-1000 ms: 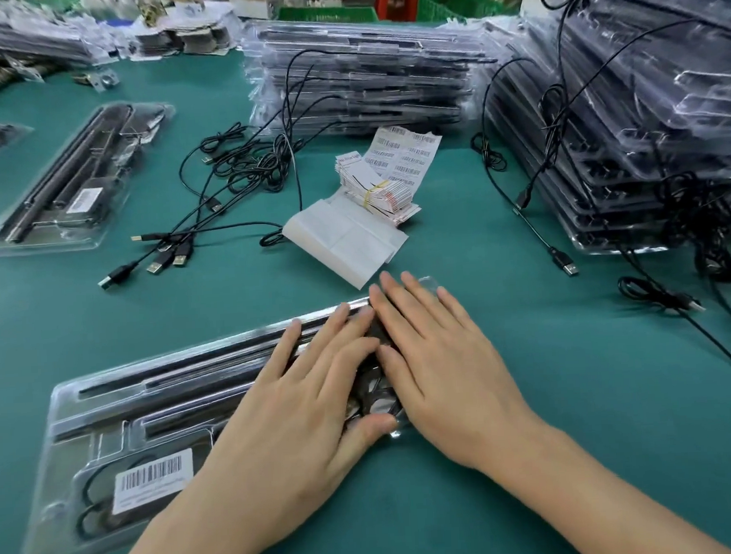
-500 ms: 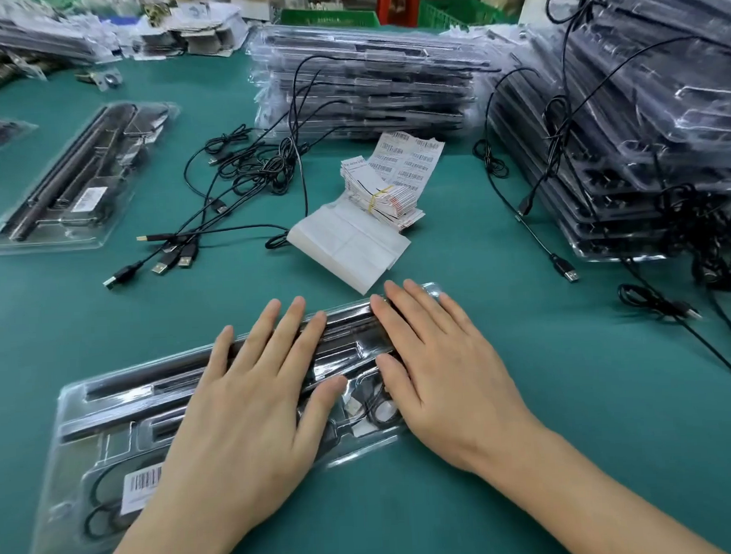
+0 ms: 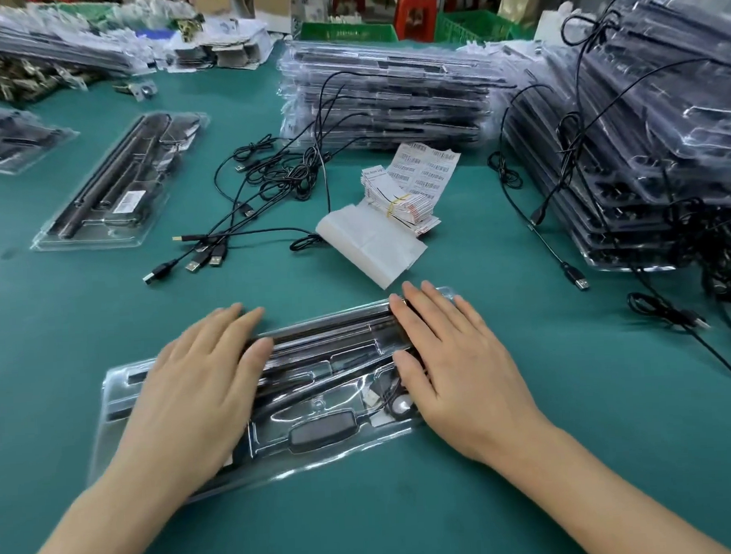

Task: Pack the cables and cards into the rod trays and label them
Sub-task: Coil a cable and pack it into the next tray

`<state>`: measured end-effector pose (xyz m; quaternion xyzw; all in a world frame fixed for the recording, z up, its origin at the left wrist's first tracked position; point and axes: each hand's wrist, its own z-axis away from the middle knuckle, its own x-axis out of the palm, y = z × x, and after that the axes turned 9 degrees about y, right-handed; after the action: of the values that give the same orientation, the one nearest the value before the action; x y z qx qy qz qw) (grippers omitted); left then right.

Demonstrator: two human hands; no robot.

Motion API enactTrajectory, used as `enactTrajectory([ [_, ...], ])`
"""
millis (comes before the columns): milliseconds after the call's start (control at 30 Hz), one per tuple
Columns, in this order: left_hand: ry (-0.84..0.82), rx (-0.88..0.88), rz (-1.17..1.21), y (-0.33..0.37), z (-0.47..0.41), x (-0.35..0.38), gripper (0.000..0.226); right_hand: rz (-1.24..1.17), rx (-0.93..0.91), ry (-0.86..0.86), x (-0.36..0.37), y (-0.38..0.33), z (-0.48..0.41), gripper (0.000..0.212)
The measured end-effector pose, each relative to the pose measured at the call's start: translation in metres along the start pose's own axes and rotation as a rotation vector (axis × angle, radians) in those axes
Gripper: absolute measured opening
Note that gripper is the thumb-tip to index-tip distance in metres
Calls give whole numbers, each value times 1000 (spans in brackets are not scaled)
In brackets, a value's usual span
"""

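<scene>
A clear plastic rod tray lies closed on the green table in front of me, with black rods, a cable and a card inside. My left hand presses flat on its left half, fingers straight, covering the barcode label. My right hand presses flat on the tray's right end. Behind the tray lie loose black USB cables, a banded bundle of cards, barcode label sheets and white backing paper.
Stacks of packed trays stand at the back centre and at the right, with cables draped over them. A finished labelled tray lies at the left, another tray at the far left. More cables trail at the right.
My left hand has slid leftward along the tray lid, away from my right hand, uncovering the tray's middle. The right hand has stayed on the tray's right end.
</scene>
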<state>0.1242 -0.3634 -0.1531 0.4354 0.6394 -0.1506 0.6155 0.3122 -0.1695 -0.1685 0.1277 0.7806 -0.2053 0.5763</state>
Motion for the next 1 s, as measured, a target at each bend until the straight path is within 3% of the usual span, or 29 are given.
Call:
enactTrajectory([
  [400,-96,22,-176,-7,7,6,69,-13,-9,-25,1,2,0,67],
  [567,-136,2,-139,-6,5,0,83,-13,-5,-12,0,0,-1,67],
  [667,-215,14,4,-1,-3,-9,98,-21,0,1,0,0,-1,67],
  [767,-298,63,-7,6,-15,-15,110,-15,-6,-1,0,1,-1,67],
  [1000,-541,113,-143,22,-47,-25,107,-1,-7,-4,0,1,-1,67],
])
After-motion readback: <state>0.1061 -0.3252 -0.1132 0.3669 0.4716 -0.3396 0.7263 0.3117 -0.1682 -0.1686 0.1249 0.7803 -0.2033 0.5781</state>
